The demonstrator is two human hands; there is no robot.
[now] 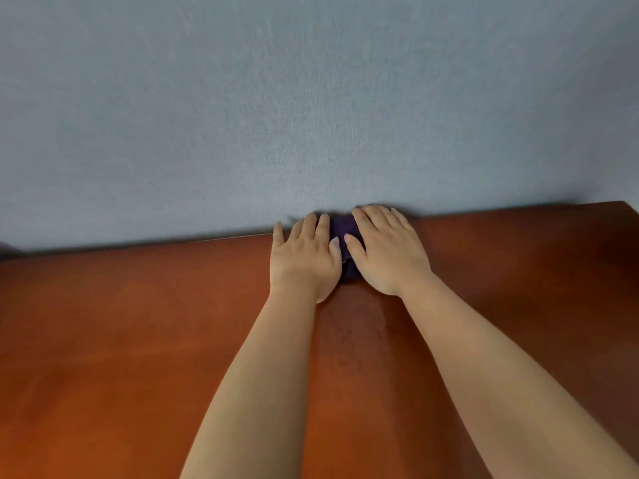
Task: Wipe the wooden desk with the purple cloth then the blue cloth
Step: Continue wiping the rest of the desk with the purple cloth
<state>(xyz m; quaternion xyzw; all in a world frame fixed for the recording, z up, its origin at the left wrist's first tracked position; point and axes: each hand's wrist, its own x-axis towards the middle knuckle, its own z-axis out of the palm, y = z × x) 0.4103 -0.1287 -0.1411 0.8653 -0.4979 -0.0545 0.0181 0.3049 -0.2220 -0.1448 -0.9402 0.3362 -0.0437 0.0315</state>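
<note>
The purple cloth (342,229) lies bunched on the wooden desk (138,323) at its far edge, against the wall. My left hand (304,257) presses flat on the cloth's left part with straight fingers. My right hand (383,250) presses flat on its right part, fingers spread and reaching the wall. Only a strip of cloth shows between the two hands. A darker damp streak runs on the desk from the cloth back toward me, between my forearms. The blue cloth is not in view.
A grey-blue wall (311,98) rises straight behind the desk's far edge. The desk's right end (626,205) shows at the upper right. Reddish-brown desk surface spreads to the left and right of my arms.
</note>
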